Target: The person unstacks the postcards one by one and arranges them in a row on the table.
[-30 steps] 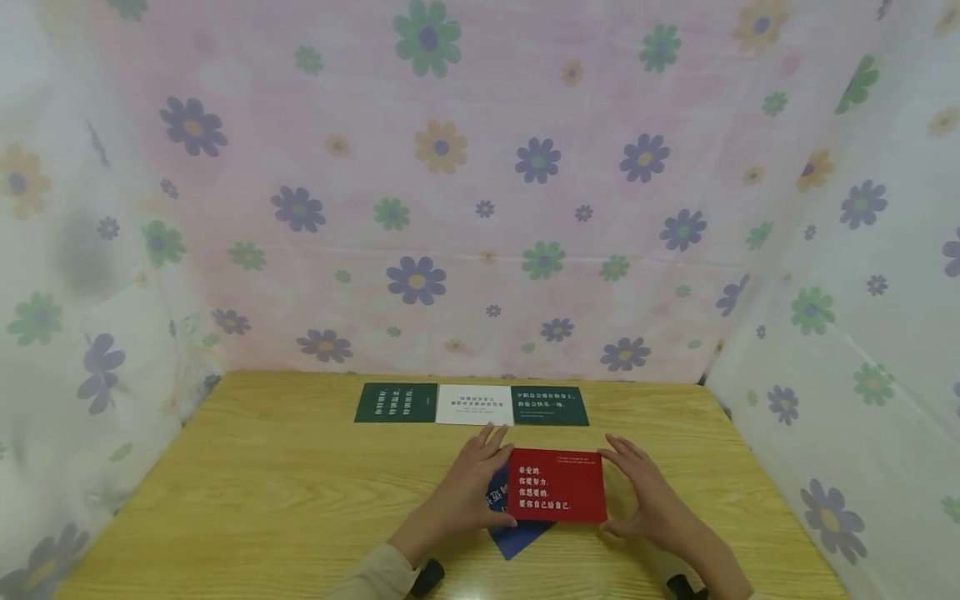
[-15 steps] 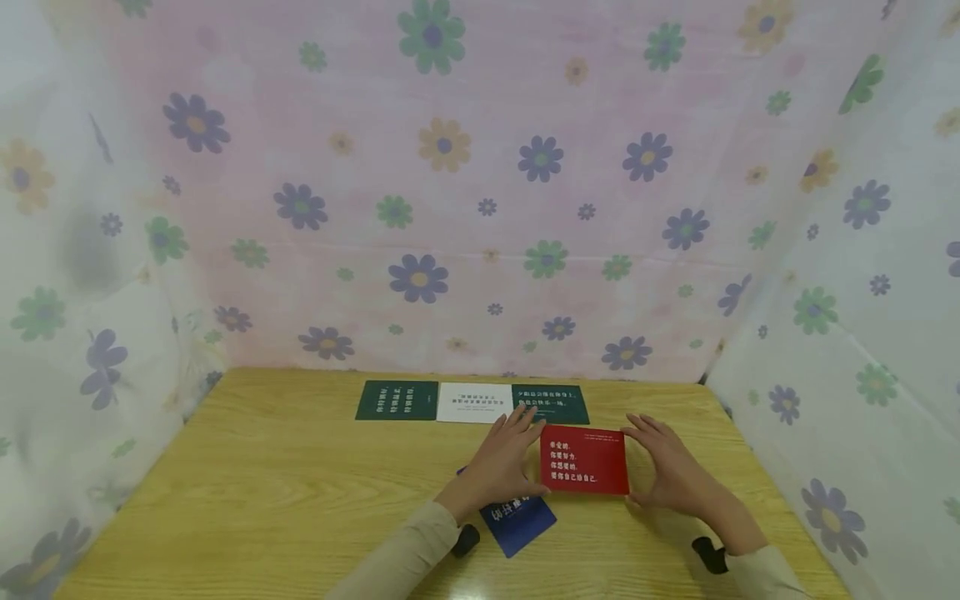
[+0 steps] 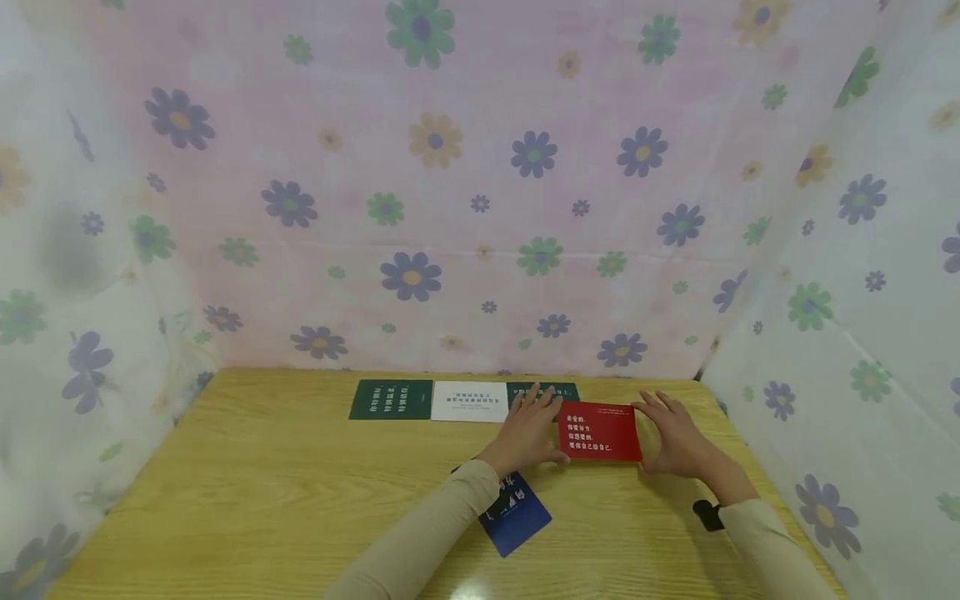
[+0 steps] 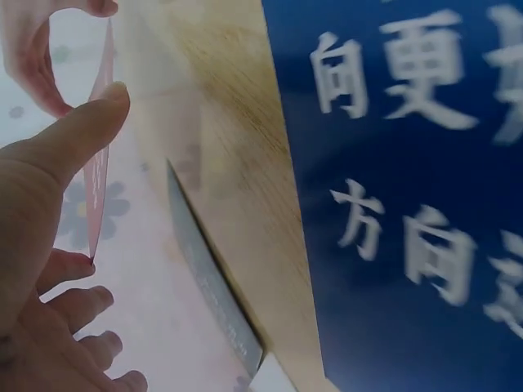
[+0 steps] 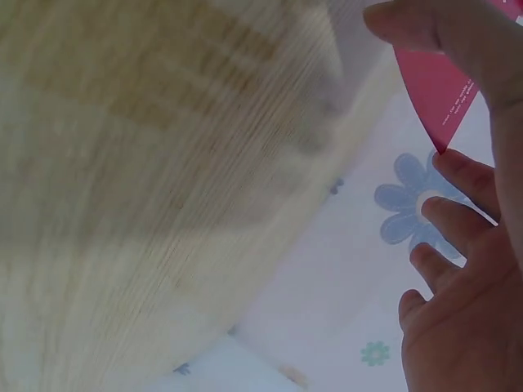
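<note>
A red card (image 3: 600, 431) printed with white Chinese characters is held above the table between both hands. My left hand (image 3: 528, 429) grips its left edge, with the thumb at the lower corner and a fingertip at the upper one, as the left wrist view shows. On the opposite edge, my right hand (image 3: 678, 437) holds the card by its corners in the same way; the right wrist view shows a fingertip at one tip of the red card (image 5: 433, 90). Under my left forearm lies a blue card (image 3: 517, 517), partly covered by the sleeve.
Along the table's back edge lie a green card (image 3: 390, 400), a white card (image 3: 468, 402) and a second green card (image 3: 567, 392), side by side in a row. My left hand partly hides the second green one. A flowered curtain (image 3: 480, 333) encloses the wooden table (image 3: 262, 500).
Both hands have carried the red card to the right and toward the back of the table. More of the blue card's lower part has come into view.
</note>
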`<state>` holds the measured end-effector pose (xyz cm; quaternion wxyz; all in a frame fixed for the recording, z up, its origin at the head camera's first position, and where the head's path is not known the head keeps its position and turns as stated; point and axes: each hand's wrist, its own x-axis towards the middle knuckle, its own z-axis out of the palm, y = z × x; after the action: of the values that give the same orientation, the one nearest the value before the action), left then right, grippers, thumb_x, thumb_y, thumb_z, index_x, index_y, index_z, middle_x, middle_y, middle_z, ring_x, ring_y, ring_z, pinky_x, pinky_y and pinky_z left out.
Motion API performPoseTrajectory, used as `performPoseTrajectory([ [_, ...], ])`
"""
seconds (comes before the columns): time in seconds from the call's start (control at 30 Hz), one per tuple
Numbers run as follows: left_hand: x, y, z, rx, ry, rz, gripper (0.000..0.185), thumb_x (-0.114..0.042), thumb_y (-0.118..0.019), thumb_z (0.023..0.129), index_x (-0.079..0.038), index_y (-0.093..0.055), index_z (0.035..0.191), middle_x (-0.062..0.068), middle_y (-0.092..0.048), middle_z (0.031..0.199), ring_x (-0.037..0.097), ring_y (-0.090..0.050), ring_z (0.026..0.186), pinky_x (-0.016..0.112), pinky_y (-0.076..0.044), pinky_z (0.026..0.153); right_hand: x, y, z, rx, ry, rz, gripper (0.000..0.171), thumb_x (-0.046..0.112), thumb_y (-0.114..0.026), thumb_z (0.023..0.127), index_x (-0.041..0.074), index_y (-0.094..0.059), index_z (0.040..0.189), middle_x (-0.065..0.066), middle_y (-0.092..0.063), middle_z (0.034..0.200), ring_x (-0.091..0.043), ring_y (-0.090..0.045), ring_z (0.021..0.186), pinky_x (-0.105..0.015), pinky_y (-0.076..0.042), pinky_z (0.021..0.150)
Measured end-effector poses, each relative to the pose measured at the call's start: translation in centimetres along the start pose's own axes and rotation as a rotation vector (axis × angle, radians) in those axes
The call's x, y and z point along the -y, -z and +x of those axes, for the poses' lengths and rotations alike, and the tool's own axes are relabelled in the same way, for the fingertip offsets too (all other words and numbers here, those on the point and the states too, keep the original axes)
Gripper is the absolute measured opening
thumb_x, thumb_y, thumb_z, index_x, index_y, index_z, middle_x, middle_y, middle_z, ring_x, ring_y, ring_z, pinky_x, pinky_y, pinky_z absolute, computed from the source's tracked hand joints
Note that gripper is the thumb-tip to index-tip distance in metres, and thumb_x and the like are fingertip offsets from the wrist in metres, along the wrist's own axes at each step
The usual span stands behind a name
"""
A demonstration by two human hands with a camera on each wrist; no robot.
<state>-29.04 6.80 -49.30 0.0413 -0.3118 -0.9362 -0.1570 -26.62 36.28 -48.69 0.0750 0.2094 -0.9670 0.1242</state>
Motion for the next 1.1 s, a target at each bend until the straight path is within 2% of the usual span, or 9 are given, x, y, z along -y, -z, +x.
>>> performPoseTrajectory([
  [0.2,-0.5,-0.7,2.4,0.052,0.015,-0.046,0.099,-0.052,-0.083,0.081,-0.008,-0.038,0.157,0.011,-0.036,0.163,0.036,-0.025,0.154,0.055,-0.026,0.124,-1.6,0.5,1.1,0.071,-0.047,-0.009,0.096,0.017,-0.095,0.062,-0.008,-0.049,0.142,-0.035,-0.037,0.154,-0.060,-0.027,0.140,-0.077,-0.021,0.112],
  [0.37,-1.0,-1.7,4.4,0.047,0.025,-0.057,0.097,-0.052,-0.081,0.082,-0.010,-0.037,0.158,0.007,-0.039,0.162,0.033,-0.028,0.153,0.054,-0.029,0.123,-3.3,0.8,1.8,0.114,-0.088,-0.045,0.097,0.019,-0.095,0.061,-0.007,-0.049,0.143,-0.037,-0.034,0.155,-0.062,-0.028,0.139,-0.078,-0.023,0.111],
  [0.5,-1.6,-2.1,5.7,0.060,0.044,-0.092,0.096,-0.051,-0.081,0.083,-0.012,-0.037,0.158,0.006,-0.039,0.163,0.032,-0.026,0.154,0.054,-0.027,0.124,-4.8,0.8,2.1,0.132,-0.126,-0.038,0.099,0.018,-0.095,0.060,-0.006,-0.048,0.144,-0.039,-0.030,0.155,-0.064,-0.021,0.140,-0.079,-0.018,0.112],
  [0.63,-2.0,-2.5,7.0,0.056,0.054,-0.079,0.095,-0.050,-0.081,0.083,-0.013,-0.037,0.158,0.007,-0.038,0.163,0.031,-0.025,0.154,0.055,-0.028,0.123,-6.0,0.9,2.8,0.138,-0.146,-0.076,0.097,0.018,-0.095,0.060,-0.006,-0.049,0.142,-0.041,-0.030,0.155,-0.064,-0.017,0.141,-0.077,-0.015,0.113],
  [0.77,-2.0,-3.4,8.1,0.047,0.081,-0.051,0.095,-0.051,-0.081,0.083,-0.013,-0.037,0.158,0.007,-0.038,0.163,0.031,-0.027,0.153,0.056,-0.029,0.122,-6.4,1.0,3.9,0.168,-0.164,-0.122,0.094,0.018,-0.096,0.060,-0.005,-0.051,0.140,-0.041,-0.032,0.153,-0.065,-0.018,0.141,-0.077,-0.015,0.114],
  [0.9,-1.7,-4.3,8.8,0.045,0.107,-0.082,0.096,-0.051,-0.082,0.082,-0.013,-0.036,0.158,0.008,-0.037,0.163,0.031,-0.026,0.154,0.057,-0.027,0.123,-6.4,1.1,4.8,0.210,-0.202,-0.127,0.095,0.018,-0.097,0.061,-0.004,-0.051,0.140,-0.041,-0.033,0.152,-0.065,-0.020,0.141,-0.077,-0.015,0.115],
  [1.1,-1.2,-4.7,9.1,0.048,0.115,-0.109,0.096,-0.051,-0.083,0.081,-0.012,-0.039,0.157,0.009,-0.036,0.164,0.033,-0.027,0.153,0.059,-0.027,0.122,-6.7,0.9,5.3,0.243,-0.220,-0.114,0.094,0.017,-0.096,0.064,-0.003,-0.050,0.143,-0.040,-0.036,0.151,-0.064,-0.023,0.141,-0.076,-0.023,0.113],
])
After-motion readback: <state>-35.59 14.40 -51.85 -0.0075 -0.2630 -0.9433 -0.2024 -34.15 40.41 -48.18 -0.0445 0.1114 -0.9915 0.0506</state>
